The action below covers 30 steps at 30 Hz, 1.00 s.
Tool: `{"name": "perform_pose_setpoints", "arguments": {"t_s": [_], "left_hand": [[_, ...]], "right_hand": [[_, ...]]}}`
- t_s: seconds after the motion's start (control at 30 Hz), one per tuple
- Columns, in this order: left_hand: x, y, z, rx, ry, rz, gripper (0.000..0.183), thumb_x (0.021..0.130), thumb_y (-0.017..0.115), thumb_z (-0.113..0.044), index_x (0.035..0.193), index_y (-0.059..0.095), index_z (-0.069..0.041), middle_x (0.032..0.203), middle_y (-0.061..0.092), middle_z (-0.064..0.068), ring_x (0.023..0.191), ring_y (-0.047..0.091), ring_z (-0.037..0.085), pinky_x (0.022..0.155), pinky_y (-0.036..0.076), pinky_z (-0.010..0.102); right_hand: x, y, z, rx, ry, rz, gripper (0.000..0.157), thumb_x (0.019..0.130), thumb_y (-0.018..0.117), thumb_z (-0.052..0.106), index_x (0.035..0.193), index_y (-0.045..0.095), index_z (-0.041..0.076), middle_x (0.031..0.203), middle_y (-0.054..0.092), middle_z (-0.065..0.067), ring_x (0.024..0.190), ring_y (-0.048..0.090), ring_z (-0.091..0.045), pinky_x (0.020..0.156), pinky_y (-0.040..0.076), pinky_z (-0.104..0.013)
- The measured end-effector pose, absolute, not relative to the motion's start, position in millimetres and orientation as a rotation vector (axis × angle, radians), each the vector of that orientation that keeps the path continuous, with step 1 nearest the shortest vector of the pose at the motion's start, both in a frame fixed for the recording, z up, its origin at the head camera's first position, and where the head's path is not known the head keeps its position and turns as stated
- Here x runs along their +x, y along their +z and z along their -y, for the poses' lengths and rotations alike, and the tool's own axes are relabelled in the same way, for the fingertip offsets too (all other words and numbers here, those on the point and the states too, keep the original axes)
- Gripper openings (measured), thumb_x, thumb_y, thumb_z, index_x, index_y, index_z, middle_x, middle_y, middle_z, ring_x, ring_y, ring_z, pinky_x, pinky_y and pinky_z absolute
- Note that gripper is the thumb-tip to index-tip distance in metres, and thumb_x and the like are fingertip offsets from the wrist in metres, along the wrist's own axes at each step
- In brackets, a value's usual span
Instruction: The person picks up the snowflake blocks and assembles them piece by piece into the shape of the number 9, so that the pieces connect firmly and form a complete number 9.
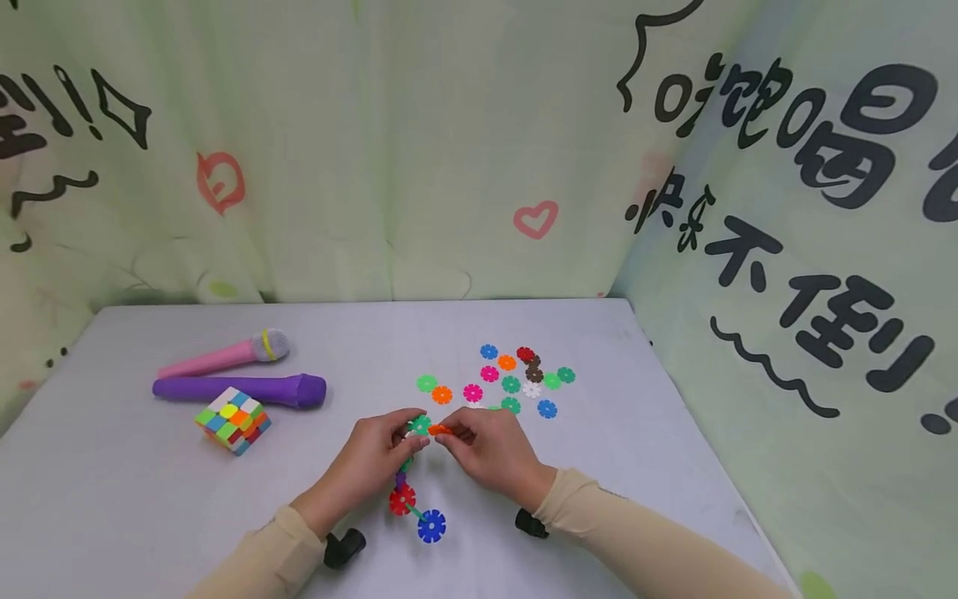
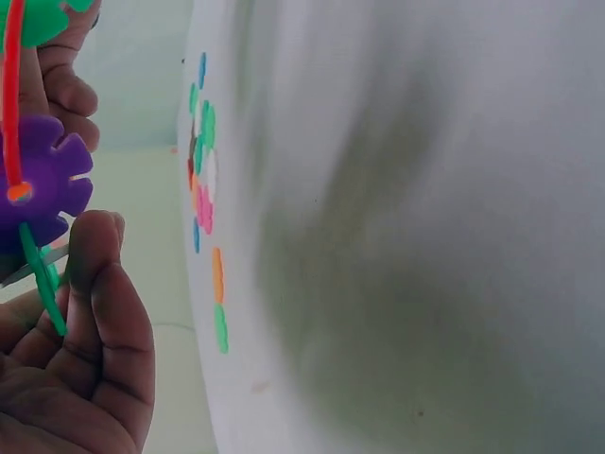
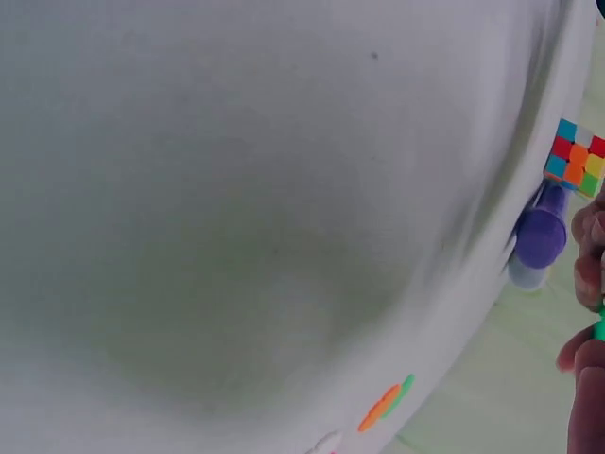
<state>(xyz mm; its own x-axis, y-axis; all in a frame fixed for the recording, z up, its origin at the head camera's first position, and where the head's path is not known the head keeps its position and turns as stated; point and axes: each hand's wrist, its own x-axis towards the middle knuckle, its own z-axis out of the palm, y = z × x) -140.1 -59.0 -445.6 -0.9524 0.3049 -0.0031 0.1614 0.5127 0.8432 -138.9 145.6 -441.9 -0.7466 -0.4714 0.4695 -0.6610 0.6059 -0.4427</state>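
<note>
In the head view my left hand (image 1: 368,453) pinches a green notched plastic disc (image 1: 420,425), part of a chain of interlocking discs. Below that hand hang a red disc (image 1: 402,500) and a dark blue disc (image 1: 432,527). My right hand (image 1: 496,448) pinches an orange disc (image 1: 438,430) right against the green one; whether their slots are joined I cannot tell. The left wrist view shows a purple disc (image 2: 66,175) of the chain beside the left fingers. Only a few fingers of the hands appear at the edge of the right wrist view.
Loose discs lie scattered beyond the hands, among them an orange disc (image 1: 441,395) and a blue disc (image 1: 547,408). To the left are a puzzle cube (image 1: 234,421), a purple microphone (image 1: 239,389) and a pink microphone (image 1: 217,359). Curtains surround the white table (image 1: 112,499).
</note>
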Motion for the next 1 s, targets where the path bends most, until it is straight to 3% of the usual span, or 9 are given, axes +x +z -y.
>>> {"name": "perform_pose_setpoints", "arguments": {"t_s": [0.73,1.0], "left_hand": [[-134.8,-448.1,51.8,0.487,1.416,-2.661,0.044,0.089,0.077,-0.016,0.129,0.065,-0.002,0.065,0.050,-0.004,0.057,0.046,0.011,0.050,0.041,0.024],[-140.7,-452.1,57.9,0.360,1.503,-2.550,0.038,0.089,0.076,-0.011,0.125,0.065,-0.006,0.079,0.059,-0.002,0.063,0.053,0.013,0.055,0.046,0.026]], "right_hand": [[-134.7,-444.5,-139.2,0.977,0.756,2.431,0.014,0.081,0.084,0.009,0.090,0.074,0.006,0.079,0.072,0.000,0.065,0.067,-0.007,0.064,0.047,-0.009],[-137.3,-441.3,-144.9,0.960,0.706,2.649,0.028,0.081,0.086,0.017,0.105,0.072,0.009,0.091,0.073,0.001,0.078,0.070,-0.008,0.073,0.052,-0.017]]}}
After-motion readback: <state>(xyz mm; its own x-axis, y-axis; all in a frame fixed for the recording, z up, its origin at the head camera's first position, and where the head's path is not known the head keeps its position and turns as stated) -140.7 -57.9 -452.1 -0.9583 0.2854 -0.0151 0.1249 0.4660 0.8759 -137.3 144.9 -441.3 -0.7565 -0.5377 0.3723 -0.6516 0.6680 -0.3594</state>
